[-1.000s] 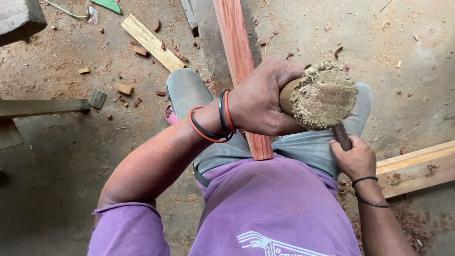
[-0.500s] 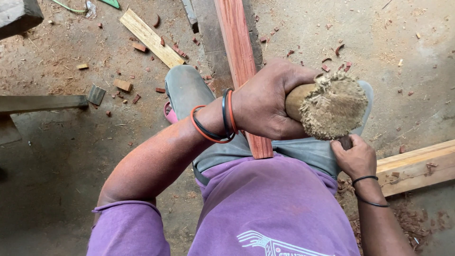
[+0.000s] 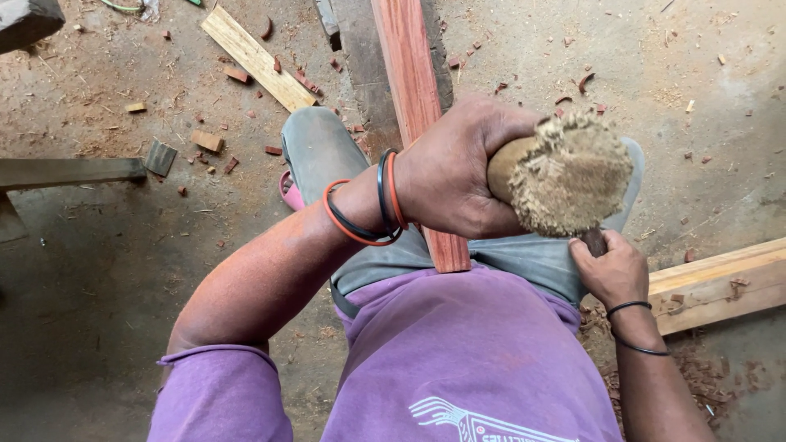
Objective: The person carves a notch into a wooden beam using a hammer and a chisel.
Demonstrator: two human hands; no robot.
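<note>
My left hand (image 3: 458, 168), with red and black bangles at the wrist, is closed round a thick wooden mallet (image 3: 565, 176) whose end is frayed and fibrous. The mallet is held high, close to the camera, over my right knee. Just below it, my right hand (image 3: 610, 270) grips a dark tool handle (image 3: 595, 241); the rest of that tool is hidden under the mallet. A long reddish plank (image 3: 413, 90) runs away from me between my grey-trousered legs.
A pale plank (image 3: 720, 282) lies on the dirt floor at the right and a pale offcut (image 3: 258, 57) at the top left. A dark board (image 3: 360, 74) lies beside the reddish plank. A grey beam (image 3: 70, 170) lies at the left. Wood chips are scattered about.
My left hand has carried the mallet to the right and nearer the camera, so it now covers the tool in my right hand. The right hand has stayed put.
</note>
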